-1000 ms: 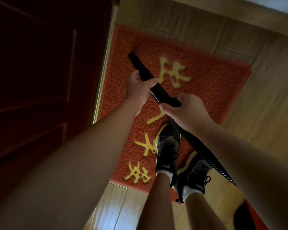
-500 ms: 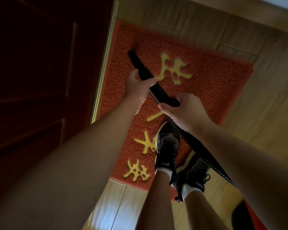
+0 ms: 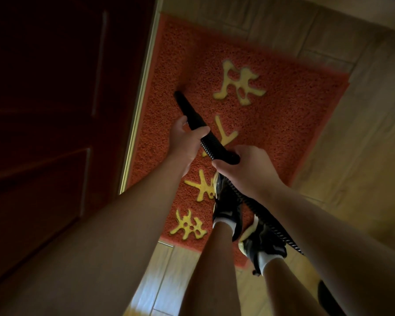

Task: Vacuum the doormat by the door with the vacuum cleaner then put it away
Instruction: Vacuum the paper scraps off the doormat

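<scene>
A red doormat (image 3: 283, 115) with yellow characters lies on the wood floor beside the door. A black vacuum nozzle (image 3: 187, 108) points down at the mat's left side near the door edge. My left hand (image 3: 185, 142) grips the nozzle tube. My right hand (image 3: 244, 165) grips the tube's rear end, where the ribbed black hose (image 3: 271, 226) begins. The hose runs back to the lower right under my right arm. The vacuum body (image 3: 328, 299) shows only as a dark shape at the bottom right.
A dark red door (image 3: 55, 133) with a brass threshold strip (image 3: 141, 106) fills the left side. My two feet in dark sneakers (image 3: 228, 201) stand on the mat's near part. Light wood floor (image 3: 363, 156) surrounds the mat to the right and behind.
The nozzle tip has slid toward me along the mat's left side, and the view has shifted so more of the mat's far end shows. Both hands keep their grips.
</scene>
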Demonstrator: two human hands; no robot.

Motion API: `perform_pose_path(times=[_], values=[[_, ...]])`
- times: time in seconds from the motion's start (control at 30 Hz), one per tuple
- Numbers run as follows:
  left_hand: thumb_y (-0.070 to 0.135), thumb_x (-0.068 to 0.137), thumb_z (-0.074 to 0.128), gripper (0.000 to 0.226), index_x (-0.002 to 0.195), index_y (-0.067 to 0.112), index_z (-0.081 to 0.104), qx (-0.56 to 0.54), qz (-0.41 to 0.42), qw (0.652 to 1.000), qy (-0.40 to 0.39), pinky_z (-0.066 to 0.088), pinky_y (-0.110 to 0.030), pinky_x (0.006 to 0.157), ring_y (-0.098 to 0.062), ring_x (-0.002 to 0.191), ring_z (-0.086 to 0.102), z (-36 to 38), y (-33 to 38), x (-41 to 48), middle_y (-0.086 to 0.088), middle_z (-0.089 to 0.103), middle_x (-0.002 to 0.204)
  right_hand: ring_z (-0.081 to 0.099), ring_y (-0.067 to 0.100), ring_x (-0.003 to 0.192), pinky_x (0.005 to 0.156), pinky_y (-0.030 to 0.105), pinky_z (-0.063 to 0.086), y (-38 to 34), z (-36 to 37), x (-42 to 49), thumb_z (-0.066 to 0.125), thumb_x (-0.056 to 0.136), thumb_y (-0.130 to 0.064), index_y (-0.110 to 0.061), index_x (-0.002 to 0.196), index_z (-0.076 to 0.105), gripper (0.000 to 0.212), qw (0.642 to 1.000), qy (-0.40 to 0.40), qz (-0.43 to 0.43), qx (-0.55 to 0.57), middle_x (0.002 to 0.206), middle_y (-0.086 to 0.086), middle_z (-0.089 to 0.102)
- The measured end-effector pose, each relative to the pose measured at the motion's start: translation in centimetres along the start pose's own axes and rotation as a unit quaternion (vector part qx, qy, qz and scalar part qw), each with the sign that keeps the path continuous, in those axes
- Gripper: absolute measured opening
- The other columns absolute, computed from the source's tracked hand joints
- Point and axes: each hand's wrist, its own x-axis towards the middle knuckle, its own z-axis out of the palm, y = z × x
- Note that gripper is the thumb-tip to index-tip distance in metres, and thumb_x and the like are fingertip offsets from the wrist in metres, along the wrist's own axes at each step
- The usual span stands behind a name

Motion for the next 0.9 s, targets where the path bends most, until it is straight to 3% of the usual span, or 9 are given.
perform_pose_path(times=[0.17, 0.33, 0.43, 0.5, 0.6, 0.67, 0.8, 0.9], values=[[0.016, 0.089, 0.076, 0.062, 0.146, 0.016, 0.051, -0.011, -0.017, 1.0, 0.012, 0.051, -0.045, 0.106, -0.022, 0.119, 0.062, -0.3, -2.3, -1.1, -0.003, 0.062, 0.133, 0.061, 0.03, 0.058, 0.045, 0.032, 0.042, 1.4, 1.4, -1.4, 0.067, 0.091, -0.039, -0.016, 0.071, 0.055, 0.033, 1.0, -0.01, -0.005, -0.008, 0.064, 0.008, 0.063], [0.013, 0.09, 0.073, 0.04, 0.124, 0.025, 0.058, -0.025, -0.032, 0.999, 0.011, 0.053, -0.05, 0.103, -0.024, 0.112, 0.065, 0.2, -4.3, -2.6, 0.009, 0.064, 0.109, 0.061, 0.034, 0.062, 0.053, 0.044, 0.049, 3.2, 2.4, -2.7, 0.066, 0.092, -0.04, -0.007, 0.081, 0.061, 0.035, 1.0, -0.02, -0.014, -0.019, 0.07, 0.014, 0.065], [0.02, 0.085, 0.076, 0.055, 0.136, 0.017, 0.057, -0.027, -0.039, 0.999, 0.012, 0.055, -0.05, 0.1, -0.026, 0.111, 0.067, 0.6, -5.7, -3.5, 0.002, 0.066, 0.118, 0.063, 0.031, 0.064, 0.055, 0.044, 0.05, 4.2, 2.7, -3.7, 0.066, 0.093, -0.04, -0.008, 0.085, 0.064, 0.033, 0.999, -0.028, -0.011, -0.03, 0.072, 0.011, 0.066], [0.02, 0.085, 0.076, 0.061, 0.141, 0.016, 0.054, -0.035, -0.04, 0.999, 0.009, 0.059, -0.046, 0.093, -0.024, 0.107, 0.069, 0.9, -6.5, -4.1, -0.004, 0.066, 0.125, 0.062, 0.029, 0.062, 0.051, 0.04, 0.046, 4.8, 2.9, -4.2, 0.065, 0.093, -0.041, -0.01, 0.087, 0.064, 0.031, 0.999, -0.034, -0.006, -0.041, 0.071, 0.009, 0.066], [0.01, 0.095, 0.069, 0.037, 0.128, 0.017, 0.056, -0.045, -0.042, 0.998, 0.006, 0.058, -0.03, 0.072, -0.013, 0.092, 0.068, 1.2, -7.7, -4.8, 0.005, 0.066, 0.109, 0.052, 0.02, 0.05, 0.043, 0.025, 0.032, 5.5, 3.1, -4.9, 0.064, 0.094, -0.041, -0.012, 0.079, 0.059, 0.032, 0.998, -0.038, -0.002, -0.059, 0.064, 0.004, 0.06], [0.011, 0.096, 0.068, 0.031, 0.122, 0.022, 0.056, -0.047, -0.045, 0.998, 0.005, 0.054, -0.027, 0.067, -0.01, 0.09, 0.067, 1.5, -8.4, -5.3, 0.008, 0.063, 0.103, 0.045, 0.012, 0.045, 0.042, 0.017, 0.026, 5.9, 3.0, -5.5, 0.064, 0.095, -0.04, -0.021, 0.071, 0.053, 0.032, 0.997, -0.038, -0.002, -0.063, 0.058, -0.002, 0.054], [0.012, 0.094, 0.07, 0.023, 0.114, 0.022, 0.061, -0.06, -0.047, 0.997, 0.017, 0.056, -0.032, 0.071, -0.02, 0.099, 0.07, 1.8, -9.2, -6.5, -0.002, 0.068, 0.112, 0.049, 0.011, 0.048, 0.046, 0.021, 0.03, 6.5, 2.6, -6.7, 0.065, 0.094, -0.04, -0.021, 0.073, 0.054, 0.03, 0.997, -0.041, -0.012, -0.07, 0.059, -0.004, 0.054], [0.013, 0.093, 0.07, 0.031, 0.124, 0.013, 0.063, -0.071, -0.046, 0.996, 0.023, 0.061, -0.039, 0.079, -0.022, 0.1, 0.071, 2.0, -9.6, -7.8, -0.006, 0.07, 0.116, 0.056, 0.017, 0.053, 0.046, 0.027, 0.037, 6.7, 2.3, -7.9, 0.065, 0.093, -0.044, -0.016, 0.08, 0.058, 0.031, 0.995, -0.049, -0.015, -0.083, 0.063, 0.0, 0.059]])
